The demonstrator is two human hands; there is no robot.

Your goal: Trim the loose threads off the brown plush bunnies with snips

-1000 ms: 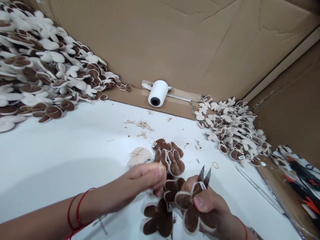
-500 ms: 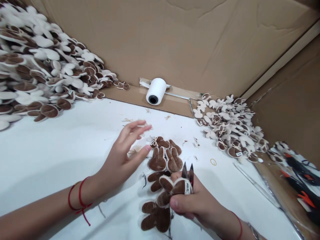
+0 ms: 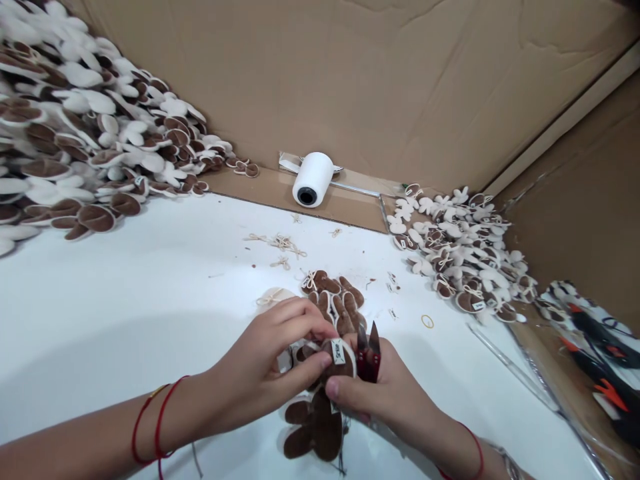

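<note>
My right hand (image 3: 395, 393) grips a small brown plush bunny-shaped piece (image 3: 345, 369) with a cream edge. Thread snips (image 3: 369, 357) with red handles are tucked in that same hand, blades pointing up and apart. From the other side, my left hand (image 3: 273, 350) closes its thumb and fingers on the bunny piece, beside its small white printed label (image 3: 339, 351). Part of the piece is hidden by the fingers. Another brown bunny piece (image 3: 320, 430) lies on the table just below. More brown bunny pieces (image 3: 345, 313) lie just beyond my hands.
A large heap of bunny pieces (image 3: 100, 133) rises at the left. A smaller heap with bows (image 3: 465, 247) sits at the right. Against the cardboard wall (image 3: 375, 87) lies a white roll (image 3: 313, 180). Cream string bows (image 3: 284, 243) and a yellow rubber band (image 3: 427, 321) are on the white table.
My left hand has moved down and right from above the string bows and now grips the bunny piece. The piece has turned in my right hand, label toward the left.
</note>
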